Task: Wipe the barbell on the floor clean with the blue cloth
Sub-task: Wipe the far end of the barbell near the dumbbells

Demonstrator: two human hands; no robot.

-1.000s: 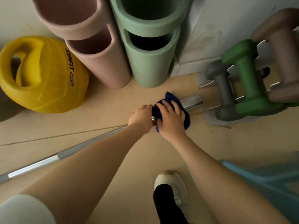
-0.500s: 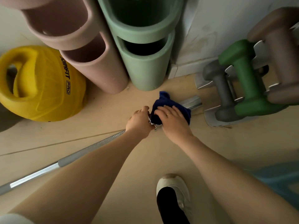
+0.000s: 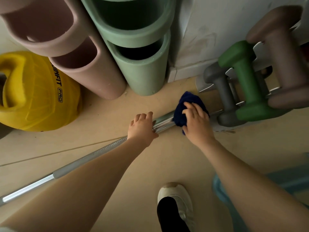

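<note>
A long steel barbell (image 3: 87,159) lies slantwise on the tan floor, from the lower left up to the dumbbell rack at the right. Its shiny thick sleeve (image 3: 164,122) shows between my hands. My left hand (image 3: 142,128) grips the bar just left of the sleeve, fingers curled over it. My right hand (image 3: 197,122) holds the dark blue cloth (image 3: 181,109) wrapped over the sleeve's far end, fingers curled round it. The bar's right tip is hidden under the cloth.
Green, grey and mauve dumbbells (image 3: 245,84) sit on a rack close to the right of the cloth. Pink (image 3: 87,72) and green foam rollers (image 3: 143,74) lean on the wall behind. A yellow weight (image 3: 33,92) lies at the left. My white shoe (image 3: 177,200) stands below.
My right hand has slid the cloth to the right along the sleeve, away from my left hand, baring shiny steel between them. My left hand stays on the bar.
</note>
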